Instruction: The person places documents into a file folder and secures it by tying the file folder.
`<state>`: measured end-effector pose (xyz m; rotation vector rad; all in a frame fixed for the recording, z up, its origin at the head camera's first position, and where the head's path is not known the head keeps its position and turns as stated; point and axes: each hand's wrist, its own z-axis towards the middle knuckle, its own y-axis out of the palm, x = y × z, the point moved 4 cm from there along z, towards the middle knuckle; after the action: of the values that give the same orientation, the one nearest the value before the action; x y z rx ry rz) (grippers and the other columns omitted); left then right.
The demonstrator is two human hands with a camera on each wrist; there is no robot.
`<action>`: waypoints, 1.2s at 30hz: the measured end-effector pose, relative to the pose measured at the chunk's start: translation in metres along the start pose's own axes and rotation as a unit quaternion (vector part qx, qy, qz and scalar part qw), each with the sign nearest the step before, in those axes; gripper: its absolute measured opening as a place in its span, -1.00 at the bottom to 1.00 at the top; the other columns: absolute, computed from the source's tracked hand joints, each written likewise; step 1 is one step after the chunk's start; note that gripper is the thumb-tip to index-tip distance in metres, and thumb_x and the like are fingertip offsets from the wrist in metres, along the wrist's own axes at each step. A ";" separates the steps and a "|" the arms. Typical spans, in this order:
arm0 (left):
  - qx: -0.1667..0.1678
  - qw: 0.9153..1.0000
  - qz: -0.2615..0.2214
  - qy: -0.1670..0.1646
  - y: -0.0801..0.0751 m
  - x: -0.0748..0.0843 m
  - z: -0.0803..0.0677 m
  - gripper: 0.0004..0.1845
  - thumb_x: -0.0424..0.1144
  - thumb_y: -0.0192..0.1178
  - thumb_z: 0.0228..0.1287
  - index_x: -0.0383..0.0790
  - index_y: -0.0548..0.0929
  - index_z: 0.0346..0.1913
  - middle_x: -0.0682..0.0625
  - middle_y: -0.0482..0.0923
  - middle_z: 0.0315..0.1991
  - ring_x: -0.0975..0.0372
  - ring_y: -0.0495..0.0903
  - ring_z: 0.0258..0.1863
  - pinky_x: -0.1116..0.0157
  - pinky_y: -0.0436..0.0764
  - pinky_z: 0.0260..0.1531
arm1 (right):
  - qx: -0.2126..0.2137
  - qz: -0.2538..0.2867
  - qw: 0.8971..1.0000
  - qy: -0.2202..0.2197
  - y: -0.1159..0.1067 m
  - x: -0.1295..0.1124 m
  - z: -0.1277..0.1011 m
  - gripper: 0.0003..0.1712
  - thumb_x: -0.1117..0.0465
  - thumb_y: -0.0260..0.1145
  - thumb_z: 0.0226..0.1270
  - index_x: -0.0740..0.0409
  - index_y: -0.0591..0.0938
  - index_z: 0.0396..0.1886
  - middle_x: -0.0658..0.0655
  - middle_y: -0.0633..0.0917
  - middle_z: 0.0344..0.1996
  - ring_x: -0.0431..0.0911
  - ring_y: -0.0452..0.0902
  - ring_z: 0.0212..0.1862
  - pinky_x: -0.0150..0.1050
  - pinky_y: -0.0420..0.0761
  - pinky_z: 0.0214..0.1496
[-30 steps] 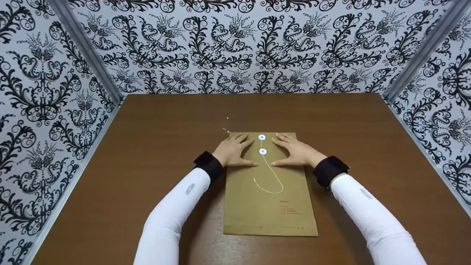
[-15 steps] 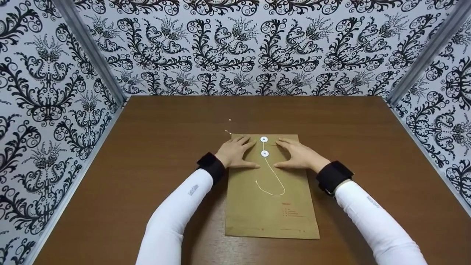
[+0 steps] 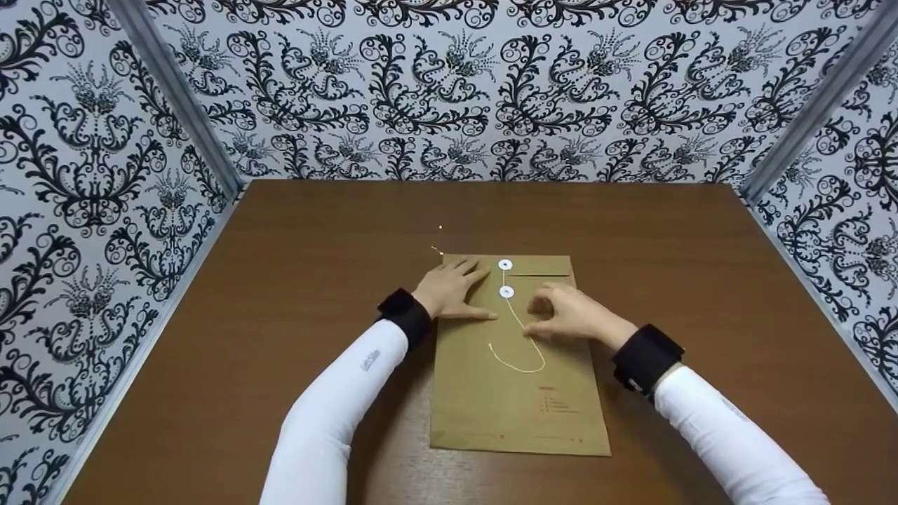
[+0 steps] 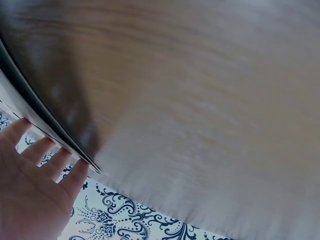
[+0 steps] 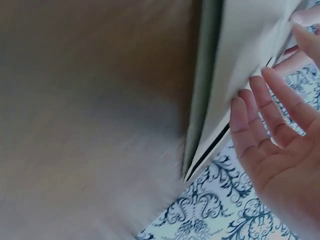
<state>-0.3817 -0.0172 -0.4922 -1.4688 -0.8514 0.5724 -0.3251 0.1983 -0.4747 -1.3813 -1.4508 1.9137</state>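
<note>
A brown kraft document envelope (image 3: 519, 414) lies on the table, its flap (image 3: 551, 265) folded down at the far end. Two white paper discs, the upper disc (image 3: 505, 264) and the lower disc (image 3: 506, 292), sit along its middle. From them a thin white string (image 3: 523, 371) trails in a loose hook. My left hand (image 3: 449, 291) rests spread on the envelope's upper left. Over its right half, my right hand (image 3: 572, 312) has loosely bent fingers, thumb tip right at the string and apart from the index finger. The right wrist view shows these fingers (image 5: 265, 115) beside the envelope's edge.
The brown wooden table (image 3: 316, 224) stretches around the envelope. White bits of thread (image 3: 436, 250) lie just beyond its far left corner. Patterned black-and-white walls (image 3: 449, 91) enclose the back and both sides.
My right hand has drawn back from the envelope's upper right toward the string, its fingers bending and the flap's edge coming into view. My left hand stays in place.
</note>
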 end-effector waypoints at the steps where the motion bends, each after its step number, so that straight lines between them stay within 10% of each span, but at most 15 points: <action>1: -0.002 1.000 0.001 -0.001 0.000 0.000 0.000 0.07 0.53 0.17 0.17 0.00 0.21 0.61 -0.12 0.08 0.66 -0.01 0.08 0.67 -0.03 0.21 0.61 | -0.002 0.007 1.000 -0.001 0.002 -0.002 -0.001 -0.59 -0.01 0.57 0.16 0.20 0.72 -0.18 0.16 0.73 -0.22 -0.02 0.63 -0.14 -0.09 0.66 -0.02; 18: -0.009 1.000 -0.003 -0.008 -0.001 0.002 0.000 0.06 0.51 0.18 0.17 0.00 0.21 0.61 -0.11 0.06 0.67 0.00 0.05 0.68 -0.02 0.21 0.61 | 0.007 0.052 0.998 0.024 0.016 -0.012 -0.006 -0.85 0.29 0.44 0.28 0.26 0.67 -0.43 0.10 0.68 -0.52 -0.28 0.39 -0.45 -0.44 0.38 -0.37; 36: -0.002 1.000 0.000 -0.001 -0.003 0.002 -0.001 0.06 0.51 0.18 0.17 -0.01 0.21 0.61 -0.13 0.07 0.66 0.00 0.07 0.67 -0.02 0.21 0.61 | -0.002 0.087 0.995 0.046 0.010 -0.018 -0.011 -0.87 0.29 0.27 0.45 0.27 0.65 -0.30 0.16 0.73 -0.40 -0.25 0.47 -0.40 -0.43 0.42 -0.35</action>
<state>-0.3804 -0.0160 -0.4889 -1.4720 -0.8552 0.5715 -0.3052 0.1865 -0.4751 -1.6232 -1.3288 1.9219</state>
